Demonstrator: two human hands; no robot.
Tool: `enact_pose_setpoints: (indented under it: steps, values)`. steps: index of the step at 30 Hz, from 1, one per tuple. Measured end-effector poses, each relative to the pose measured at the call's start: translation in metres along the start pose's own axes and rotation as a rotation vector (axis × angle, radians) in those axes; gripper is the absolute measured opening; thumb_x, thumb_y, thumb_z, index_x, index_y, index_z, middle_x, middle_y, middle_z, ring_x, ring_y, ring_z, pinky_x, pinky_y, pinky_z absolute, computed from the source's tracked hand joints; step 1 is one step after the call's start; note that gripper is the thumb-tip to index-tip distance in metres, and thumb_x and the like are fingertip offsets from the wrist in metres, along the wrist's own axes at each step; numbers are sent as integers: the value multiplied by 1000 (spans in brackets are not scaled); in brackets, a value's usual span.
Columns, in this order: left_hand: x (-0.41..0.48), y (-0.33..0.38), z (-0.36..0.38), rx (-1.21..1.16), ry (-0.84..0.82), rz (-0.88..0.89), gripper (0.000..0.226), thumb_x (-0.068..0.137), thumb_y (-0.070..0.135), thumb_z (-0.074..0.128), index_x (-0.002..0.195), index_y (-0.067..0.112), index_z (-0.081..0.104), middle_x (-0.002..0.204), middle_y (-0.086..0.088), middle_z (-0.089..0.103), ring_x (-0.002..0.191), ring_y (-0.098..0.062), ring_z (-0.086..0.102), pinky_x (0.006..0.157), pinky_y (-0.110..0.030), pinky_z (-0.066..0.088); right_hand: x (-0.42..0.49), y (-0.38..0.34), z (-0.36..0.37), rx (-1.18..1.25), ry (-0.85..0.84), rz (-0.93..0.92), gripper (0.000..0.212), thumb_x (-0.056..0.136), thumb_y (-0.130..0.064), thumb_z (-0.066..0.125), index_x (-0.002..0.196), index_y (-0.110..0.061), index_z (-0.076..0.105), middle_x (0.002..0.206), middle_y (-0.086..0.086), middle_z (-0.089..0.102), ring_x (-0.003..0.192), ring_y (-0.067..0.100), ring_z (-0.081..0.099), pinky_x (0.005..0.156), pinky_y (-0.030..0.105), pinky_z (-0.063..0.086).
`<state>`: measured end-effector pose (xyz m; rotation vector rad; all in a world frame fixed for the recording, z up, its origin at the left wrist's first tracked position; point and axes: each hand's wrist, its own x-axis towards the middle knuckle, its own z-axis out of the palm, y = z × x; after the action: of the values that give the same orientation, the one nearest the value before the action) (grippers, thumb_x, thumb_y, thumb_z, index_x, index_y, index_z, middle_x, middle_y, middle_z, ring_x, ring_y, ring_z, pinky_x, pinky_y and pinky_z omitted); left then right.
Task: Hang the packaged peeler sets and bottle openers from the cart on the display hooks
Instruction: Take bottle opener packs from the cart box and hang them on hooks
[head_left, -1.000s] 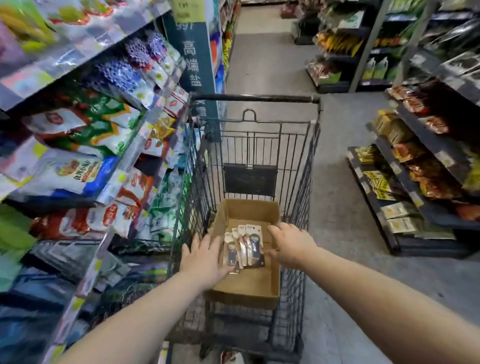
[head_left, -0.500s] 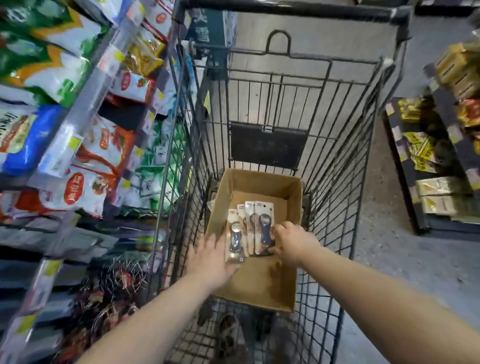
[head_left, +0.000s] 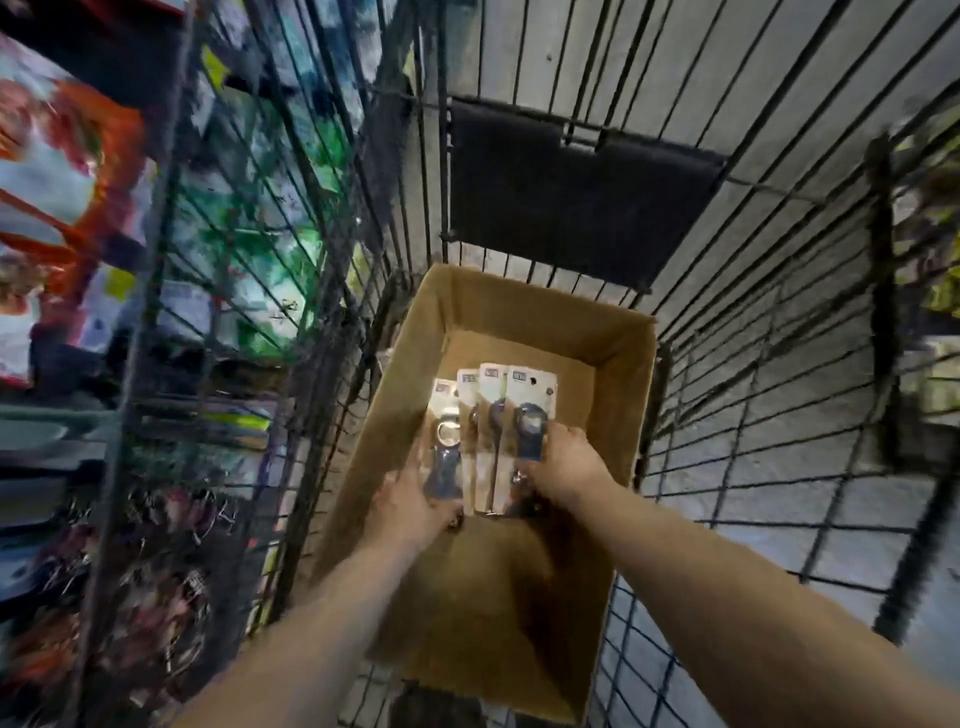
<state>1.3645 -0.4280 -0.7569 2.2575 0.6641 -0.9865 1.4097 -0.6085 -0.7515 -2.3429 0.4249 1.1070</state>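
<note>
Several carded bottle openers (head_left: 493, 415) with blue handles lie fanned side by side inside an open cardboard box (head_left: 618, 374) in the black wire cart (head_left: 753, 322). My left hand (head_left: 410, 499) rests on the lower end of the leftmost pack. My right hand (head_left: 563, 462) lies over the lower end of the rightmost pack, fingers curled around it. Both forearms reach down into the box. The packs' lower ends are hidden under my hands.
A dark plastic flap (head_left: 571, 182) hangs on the cart's far wall. Shelves of bagged goods (head_left: 78, 171) stand close on the left, blurred. Grey floor (head_left: 779, 478) shows through the cart's right side.
The view has dropped closer into the cart. Both hands have closed in on the fanned packs, the right hand now over the rightmost pack's lower end.
</note>
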Motion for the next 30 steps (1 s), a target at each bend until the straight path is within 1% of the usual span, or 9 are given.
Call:
enact_pose_setpoints:
  steps: [5, 11, 16, 18, 20, 23, 25, 27, 30]
  values:
    - [31, -2, 20, 26, 44, -43, 65, 77, 41, 71, 132, 16, 46, 130, -10, 51, 117, -28, 51, 98, -41, 45, 36, 6, 12, 132, 16, 109, 63, 83, -38, 64, 134, -14, 37, 131, 11, 44, 117, 28, 48, 97, 38, 42]
    - [35, 6, 30, 249, 148, 1, 70, 87, 46, 55, 143, 17, 25, 131, -13, 39, 122, -31, 39, 99, -43, 39, 52, 13, 31, 268, 74, 226, 62, 79, -37, 71, 126, -15, 37, 127, 9, 45, 114, 29, 50, 90, 39, 44]
    - [32, 4, 34, 304, 171, 24, 68, 86, 39, 62, 139, 12, 29, 128, -12, 43, 119, -30, 43, 96, -42, 41, 54, 15, 38, 390, 99, 287, 63, 73, -30, 78, 117, -16, 35, 122, 8, 47, 111, 30, 52, 81, 39, 48]
    - [35, 6, 32, 227, 138, -52, 67, 83, 37, 66, 135, 11, 35, 128, -12, 45, 119, -30, 44, 97, -43, 41, 52, 14, 37, 421, 112, 311, 66, 71, -30, 79, 118, -16, 37, 125, 8, 43, 112, 30, 51, 77, 37, 47]
    - [39, 6, 32, 55, 98, -149, 63, 79, 33, 71, 130, 12, 42, 125, -12, 47, 115, -32, 48, 95, -43, 45, 50, 14, 36, 390, 120, 314, 67, 71, -34, 79, 121, -15, 39, 129, 8, 40, 112, 30, 51, 80, 37, 48]
    - [41, 3, 31, -366, 45, -253, 54, 79, 17, 73, 126, 13, 48, 120, -13, 56, 104, -33, 59, 88, -47, 53, 45, 15, 32, 443, 131, 290, 60, 75, -31, 75, 121, -16, 41, 129, 8, 42, 112, 31, 51, 84, 40, 48]
    - [37, 1, 30, -576, 31, -289, 44, 81, 9, 70, 120, 14, 49, 112, -11, 62, 95, -30, 63, 83, -47, 56, 39, 14, 29, 529, 134, 262, 46, 81, -25, 69, 115, -18, 39, 124, 8, 49, 112, 30, 53, 88, 42, 50]
    - [31, -2, 29, -659, 27, -278, 39, 83, 6, 66, 117, 15, 48, 105, -8, 63, 89, -26, 64, 76, -42, 57, 32, 13, 26, 574, 145, 220, 34, 86, -21, 62, 111, -19, 39, 122, 10, 53, 110, 30, 55, 90, 45, 50]
    - [16, -4, 23, -676, 39, -212, 40, 84, 6, 66, 119, 14, 48, 98, -3, 61, 87, -23, 62, 60, -30, 49, 15, 9, 21, 594, 164, 173, 33, 90, -19, 56, 118, -17, 41, 123, 10, 55, 111, 29, 56, 92, 46, 50]
